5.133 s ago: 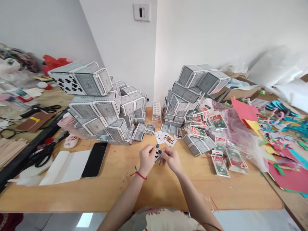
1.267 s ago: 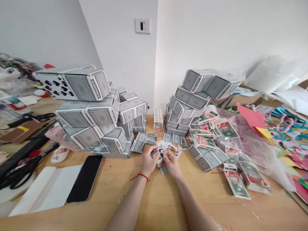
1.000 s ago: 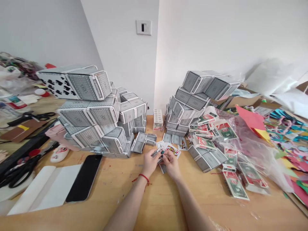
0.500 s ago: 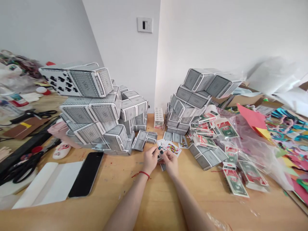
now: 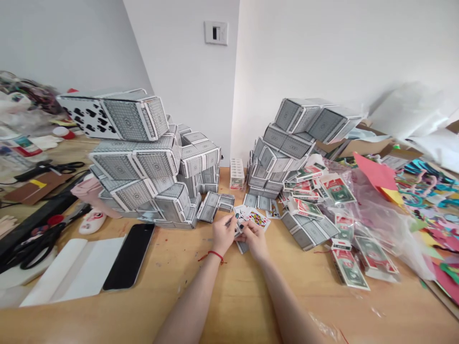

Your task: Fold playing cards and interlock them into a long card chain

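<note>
Both hands meet over the wooden table. My left hand (image 5: 224, 234), with a red cord at the wrist, is closed with its fingertips at a playing card (image 5: 237, 231). My right hand (image 5: 254, 240) pinches the same card's right side; fingers partly cover it. Below the hands a grey patterned card back (image 5: 242, 247) pokes out. Just beyond lies a face card (image 5: 258, 219), face up, and another face card (image 5: 274, 210) lies farther right. Small grey card-covered blocks (image 5: 208, 207) stand to the left of the hands.
Tall stacks of card-covered blocks stand left (image 5: 139, 162) and right (image 5: 287, 143). Red-and-green card boxes (image 5: 349, 270) and colored paper (image 5: 375, 174) crowd the right. A phone (image 5: 129, 255), a white sheet (image 5: 88, 267) and black scissors (image 5: 43, 246) lie left.
The fingertips have shifted slightly; my right hand's fingers have drawn a little apart from the left's, showing more of the card between them. The view has tilted slightly.
</note>
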Available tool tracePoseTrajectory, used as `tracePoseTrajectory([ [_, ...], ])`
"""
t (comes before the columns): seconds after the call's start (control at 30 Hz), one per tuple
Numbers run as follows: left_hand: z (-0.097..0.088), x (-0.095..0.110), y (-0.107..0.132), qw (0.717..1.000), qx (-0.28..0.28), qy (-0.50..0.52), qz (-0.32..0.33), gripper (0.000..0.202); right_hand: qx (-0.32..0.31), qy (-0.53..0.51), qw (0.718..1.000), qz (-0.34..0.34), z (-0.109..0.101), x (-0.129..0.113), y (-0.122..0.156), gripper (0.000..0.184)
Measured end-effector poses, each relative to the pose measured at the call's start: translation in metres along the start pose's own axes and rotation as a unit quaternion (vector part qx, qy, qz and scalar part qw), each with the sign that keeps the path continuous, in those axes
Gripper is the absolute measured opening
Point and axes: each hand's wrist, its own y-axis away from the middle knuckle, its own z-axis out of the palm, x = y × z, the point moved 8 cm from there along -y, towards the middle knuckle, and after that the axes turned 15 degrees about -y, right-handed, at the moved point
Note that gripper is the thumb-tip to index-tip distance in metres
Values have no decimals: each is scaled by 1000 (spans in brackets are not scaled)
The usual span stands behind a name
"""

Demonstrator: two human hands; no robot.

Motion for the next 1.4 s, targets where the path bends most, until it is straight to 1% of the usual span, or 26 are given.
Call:
tracePoseTrajectory([
  [0.17,-2,-6,-5,999,0,35,-30,24,-82,-38,995,39,10,4,1,23],
  [0.23,-2,-7,-6,998,5,49,-31,23,-91,-33,995,31,9,3,0,23],
  [0.3,-1,-4,-6,998,9,52,-16,22,-72,2,997,-5,3,-3,-3,23],
  [0.37,2,1,-4,999,-5,41,18,19,-33,67,995,-64,-7,-13,-4,21],
  [0.4,4,5,-3,999,-16,31,38,18,-14,106,990,-95,-11,-19,-4,20],
  [0.47,6,11,0,997,-31,11,75,14,20,188,970,-152,-17,-29,-2,18],
  [0.53,7,14,3,995,-27,-6,96,12,46,261,945,-194,-21,-38,2,15],
  [0.6,6,14,5,995,-17,-13,98,13,63,309,924,-216,-23,-42,4,14],
  [0.63,6,13,6,996,-12,-13,92,13,70,319,919,-220,-24,-43,4,14],
  [0.7,7,7,6,998,-4,-4,66,12,77,314,922,-214,-25,-41,3,14],
  [0.77,7,-2,5,1000,5,17,23,12,79,280,937,-193,-27,-36,0,15],
  [0.87,7,-15,2,997,22,61,-34,14,83,232,957,-153,-30,-25,-5,28],
  [0.93,7,-18,0,996,23,77,-46,17,94,227,958,-146,-32,-22,-6,36],
  [1.0,9,-16,-1,996,12,74,-40,21,107,226,957,-144,-35,-20,-6,37],
  [1.1,13,-10,1,998,-7,56,-9,28,115,219,958,-143,-38,-19,-7,37],
  [1.27,17,-5,5,998,-21,-40,45,35,116,231,955,-143,-45,-19,-11,36],
  [1.33,16,-4,5,996,-27,-71,52,37,124,236,954,-140,-48,-21,-13,33],
  [1.4,13,-4,4,995,-26,-86,38,37,129,203,963,-124,-50,-21,-14,31],
])
